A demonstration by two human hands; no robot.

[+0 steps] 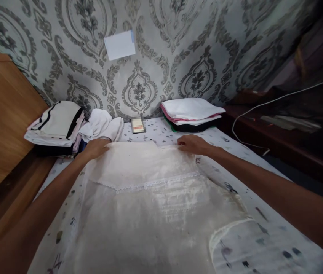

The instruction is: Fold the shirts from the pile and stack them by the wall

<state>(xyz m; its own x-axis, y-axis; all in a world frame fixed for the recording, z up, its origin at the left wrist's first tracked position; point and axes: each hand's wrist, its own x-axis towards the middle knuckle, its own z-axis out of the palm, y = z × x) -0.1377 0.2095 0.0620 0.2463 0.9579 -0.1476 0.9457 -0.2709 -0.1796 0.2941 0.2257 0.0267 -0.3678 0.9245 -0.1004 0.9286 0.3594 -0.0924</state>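
A cream garment (150, 220) with a lace-edged band lies spread over a white patterned sheet (281, 236). At its far left corner my left hand (97, 148) is closed on the fabric edge, close to a crumpled white cloth (100, 123). My right hand (192, 144) has its fingers curled on the far right part of the same edge, in front of a folded stack with a white cloth on top (192, 109). The garment lies between both arms, its near end running out of view at the bottom.
Folded clothes (58, 121) are piled at the left beside a wooden panel (7, 114). A small card-like item (138, 125) lies near the patterned wall (167, 68). A white paper (120, 45) is on the wall. At the right, a white cable (253, 108) crosses a dark red ledge (278, 144).
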